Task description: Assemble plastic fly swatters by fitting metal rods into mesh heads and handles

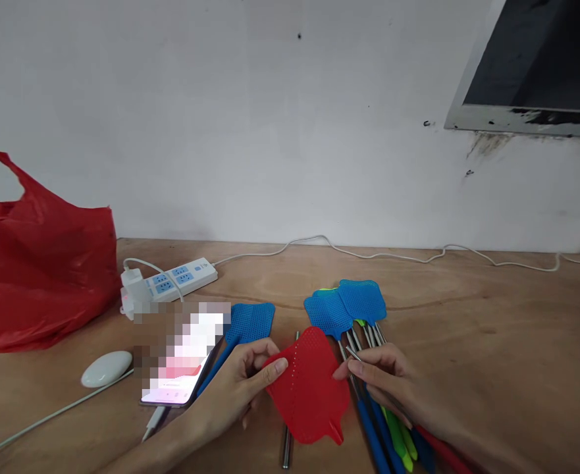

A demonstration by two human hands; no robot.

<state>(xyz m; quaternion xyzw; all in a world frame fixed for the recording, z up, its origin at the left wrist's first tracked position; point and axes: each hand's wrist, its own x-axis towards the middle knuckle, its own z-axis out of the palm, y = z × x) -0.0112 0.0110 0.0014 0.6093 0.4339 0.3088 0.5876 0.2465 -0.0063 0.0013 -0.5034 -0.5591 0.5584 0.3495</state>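
Above the wooden tabletop [477, 355], your left hand [250, 372] pinches the red fly-swatter head [315, 388] by its left edge, neck [336, 432] toward you and nearer your right hand [391, 382], which pinches a metal rod [352, 353] beside its right edge.

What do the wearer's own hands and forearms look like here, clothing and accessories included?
The bare, ungloved left hand and the bare, ungloved right hand show no rings, watch or bracelet. The left forearm and right forearm are uncovered as far as they show; no sleeve can be made out on either.
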